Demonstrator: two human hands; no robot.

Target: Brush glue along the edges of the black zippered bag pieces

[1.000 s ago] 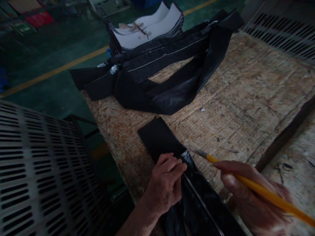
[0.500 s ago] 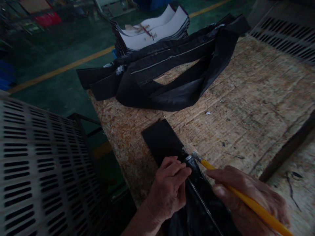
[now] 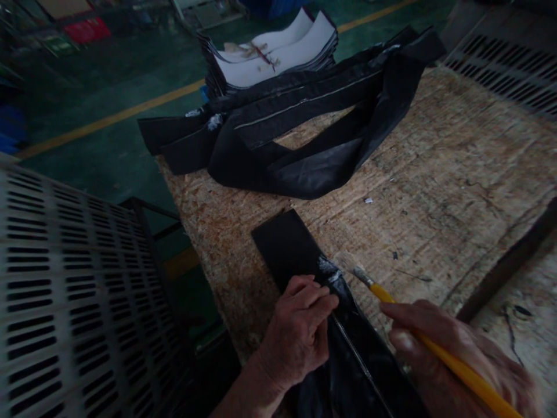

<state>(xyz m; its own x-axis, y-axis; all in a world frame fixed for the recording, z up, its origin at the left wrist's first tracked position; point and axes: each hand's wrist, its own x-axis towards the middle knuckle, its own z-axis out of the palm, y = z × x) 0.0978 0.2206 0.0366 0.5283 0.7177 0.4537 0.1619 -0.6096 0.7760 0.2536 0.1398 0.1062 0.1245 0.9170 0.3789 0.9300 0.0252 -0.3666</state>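
A black strip with a zipper point(image 3: 354, 348) runs from the bottom edge up to a flat end point(image 3: 285, 232) on the board. My left hand point(image 3: 300, 331) has its fingers bunched on the strip, gripping it beside the zipper. White wet-looking smears point(image 3: 329, 269) lie on the strip just beyond my fingertips. In my right hand point(image 3: 452, 342) is a brush point(image 3: 380, 293) with a yellow handle, held between thumb and fingers. Its bristle tip is just right of the smears, over the board and apart from the strip.
Further back, several zippered black strips point(image 3: 304, 116) lie looped on the chipboard top point(image 3: 461, 174). Behind them is a tied stack of white-faced sheets point(image 3: 278, 55). A slotted grey crate point(image 3: 87, 290) stands at left, another slotted panel point(image 3: 505, 64) at upper right. A gap crosses the board at right.
The brush has moved right, off the strip, with my right hand. White smears now show on the strip where the bristles were. My left hand stays in place.
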